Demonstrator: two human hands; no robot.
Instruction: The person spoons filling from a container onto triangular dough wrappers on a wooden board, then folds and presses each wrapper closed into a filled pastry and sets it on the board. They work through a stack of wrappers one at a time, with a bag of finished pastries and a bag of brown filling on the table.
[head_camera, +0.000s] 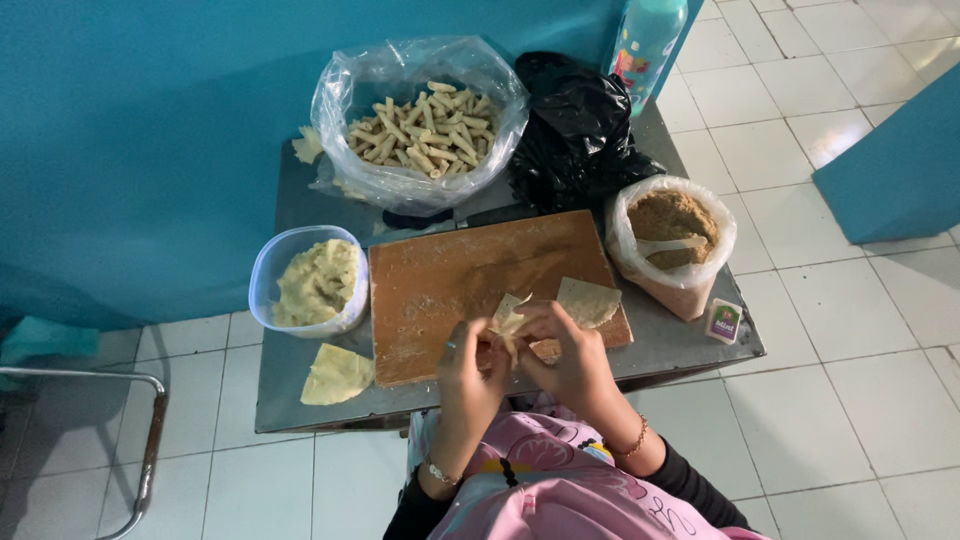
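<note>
My left hand (468, 368) and my right hand (562, 352) meet over the near edge of a wooden board (450, 280). Together they pinch a thin pale wrapper sheet (508, 315), folded between the fingers. Another wrapper sheet (588, 300) lies on the board just beyond my right hand. A clear plastic tub of yellowish filling (312, 283) stands left of the board. A small stack of wrapper sheets (336, 375) lies on the table in front of the tub.
A clear bag with several rolled sticks (420, 125) sits at the back of the grey metal table (680, 340). A black plastic bag (575, 130), a bag of brown crumbs with a spoon (670, 235), a small packet (723, 320) and a bottle (645, 40) stand on the right. A metal chair frame (150, 440) is at left.
</note>
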